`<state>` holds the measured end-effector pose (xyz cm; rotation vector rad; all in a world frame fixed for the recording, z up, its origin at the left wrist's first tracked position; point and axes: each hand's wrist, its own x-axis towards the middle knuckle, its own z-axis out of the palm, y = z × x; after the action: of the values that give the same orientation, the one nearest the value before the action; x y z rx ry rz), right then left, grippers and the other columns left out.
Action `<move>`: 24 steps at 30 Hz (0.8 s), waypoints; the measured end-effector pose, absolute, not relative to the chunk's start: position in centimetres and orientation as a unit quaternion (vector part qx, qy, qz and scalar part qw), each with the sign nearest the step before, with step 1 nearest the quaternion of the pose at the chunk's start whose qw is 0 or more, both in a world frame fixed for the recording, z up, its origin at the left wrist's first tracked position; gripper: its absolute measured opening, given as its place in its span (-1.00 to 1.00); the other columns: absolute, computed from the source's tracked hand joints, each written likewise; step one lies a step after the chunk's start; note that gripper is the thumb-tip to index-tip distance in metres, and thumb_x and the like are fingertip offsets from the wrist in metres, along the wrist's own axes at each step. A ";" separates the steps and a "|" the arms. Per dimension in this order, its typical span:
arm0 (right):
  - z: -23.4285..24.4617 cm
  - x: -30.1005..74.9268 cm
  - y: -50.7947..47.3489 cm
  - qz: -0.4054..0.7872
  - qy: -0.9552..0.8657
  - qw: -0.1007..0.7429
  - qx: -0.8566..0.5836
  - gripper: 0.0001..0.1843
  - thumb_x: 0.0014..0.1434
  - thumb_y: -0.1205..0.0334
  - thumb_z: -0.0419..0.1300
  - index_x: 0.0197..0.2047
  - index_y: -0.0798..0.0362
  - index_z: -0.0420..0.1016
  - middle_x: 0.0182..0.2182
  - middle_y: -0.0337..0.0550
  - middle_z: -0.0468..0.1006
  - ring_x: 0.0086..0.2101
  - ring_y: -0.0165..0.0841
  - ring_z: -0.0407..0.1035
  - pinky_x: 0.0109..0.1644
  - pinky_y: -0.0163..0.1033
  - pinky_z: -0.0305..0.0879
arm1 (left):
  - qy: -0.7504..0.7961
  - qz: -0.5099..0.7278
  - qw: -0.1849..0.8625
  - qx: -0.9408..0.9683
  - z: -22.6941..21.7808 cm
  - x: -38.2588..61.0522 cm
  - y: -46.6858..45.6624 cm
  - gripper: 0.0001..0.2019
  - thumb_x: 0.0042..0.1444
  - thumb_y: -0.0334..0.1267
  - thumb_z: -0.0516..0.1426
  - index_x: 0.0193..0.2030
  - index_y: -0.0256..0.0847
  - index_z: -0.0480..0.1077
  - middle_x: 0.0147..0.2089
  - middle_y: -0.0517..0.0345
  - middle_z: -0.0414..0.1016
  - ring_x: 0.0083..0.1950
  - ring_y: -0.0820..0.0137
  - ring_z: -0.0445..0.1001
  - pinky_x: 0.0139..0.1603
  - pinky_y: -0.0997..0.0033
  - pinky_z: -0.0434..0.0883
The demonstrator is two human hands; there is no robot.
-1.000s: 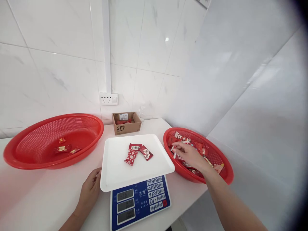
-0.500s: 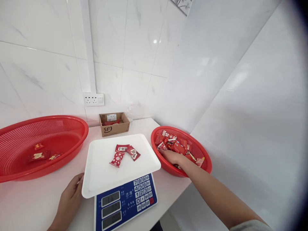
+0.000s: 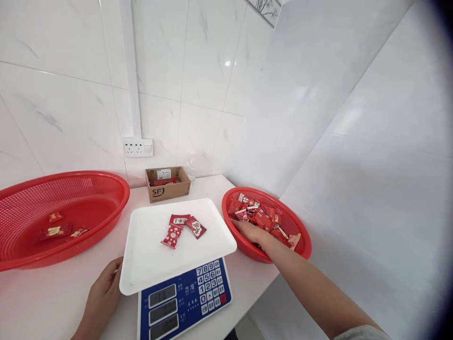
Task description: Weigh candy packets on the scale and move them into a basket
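Observation:
My right hand (image 3: 247, 230) reaches down into the red plastic basket (image 3: 305, 236) at the right, among several small red packets (image 3: 264, 218). Its fingertips are hidden there, so whether they grip a packet does not show. My left hand (image 3: 106, 288) lies at the left edge of the white scale tray (image 3: 148, 250), fingers loosely apart and their tips behind the rim; no held thing shows. On the tray are three red packets: a dotted one (image 3: 172, 235), one with a white label (image 3: 179, 220) and one with a heart-like mark (image 3: 196, 227).
Below the tray shows the scale's blue panel (image 3: 191, 295) with keys and displays. A larger red basket (image 3: 116, 189) at the left holds a few packets (image 3: 58, 230). A small cardboard box (image 3: 170, 191) with red packets stands near the tiled wall, below a socket (image 3: 138, 147).
My right hand stays in the basket, and a few packets around it have shifted. The left hand and the packets on the tray look the same.

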<state>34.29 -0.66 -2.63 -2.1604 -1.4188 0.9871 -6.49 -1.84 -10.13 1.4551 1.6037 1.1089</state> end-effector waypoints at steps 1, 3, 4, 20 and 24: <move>-2.6 34.5 -0.4 0.336 -0.532 0.190 -0.754 -0.69 0.08 0.09 0.14 -0.12 0.00 0.49 -0.18 -0.11 0.56 -0.19 -0.19 0.41 -0.02 -0.06 0.24 | 0.619 0.428 0.347 0.560 -10.0 -6.5 -1.9 -0.61 -0.07 0.07 0.01 -0.22 -0.12 0.40 -0.22 0.11 0.57 -0.20 0.17 0.51 -0.29 0.33 0.46; -2.6 35.1 0.1 0.314 -0.568 0.204 -0.733 -0.79 -0.03 0.32 0.19 -0.24 0.01 0.48 -0.20 -0.16 0.55 -0.18 -0.24 0.39 -0.01 -0.14 0.21 | 0.617 0.429 0.349 0.560 -9.8 -6.4 -1.9 -0.61 -0.08 0.07 0.02 -0.23 -0.12 0.41 -0.22 0.11 0.57 -0.20 0.17 0.52 -0.29 0.33 0.46; -2.6 35.4 0.4 0.299 -0.579 0.216 -0.727 -0.77 -0.07 0.40 0.18 -0.27 0.02 0.46 -0.19 -0.17 0.54 -0.17 -0.26 0.38 -0.01 -0.17 0.21 | 0.616 0.430 0.349 0.560 -9.7 -6.3 -1.9 -0.62 -0.09 0.07 0.02 -0.24 -0.12 0.41 -0.22 0.11 0.57 -0.21 0.16 0.52 -0.29 0.33 0.46; -0.1 35.2 -0.9 0.191 -0.551 0.374 -0.721 -0.84 0.09 0.13 0.05 -0.26 0.00 0.28 -0.20 -0.14 0.48 -0.16 -0.28 0.39 -0.07 -0.17 0.26 | 0.601 0.443 0.364 0.557 -9.7 -6.2 -2.0 -0.60 -0.07 0.06 0.03 -0.20 -0.16 0.42 -0.20 0.06 0.57 -0.16 0.13 0.51 -0.27 0.29 0.46; 1.5 31.2 -2.1 0.158 -0.583 0.371 -0.705 -0.81 0.15 0.12 0.03 -0.15 -0.05 0.28 -0.15 -0.16 0.49 -0.16 -0.25 0.40 -0.08 -0.16 0.25 | 0.596 0.447 0.365 0.558 -9.4 -6.0 -2.3 -0.61 -0.04 0.05 0.03 -0.21 -0.18 0.43 -0.19 0.05 0.57 -0.19 0.16 0.51 -0.25 0.27 0.46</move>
<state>31.19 -2.11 1.54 -1.8077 -1.4952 0.4062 -6.02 -2.26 -9.38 1.4358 1.5343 1.1493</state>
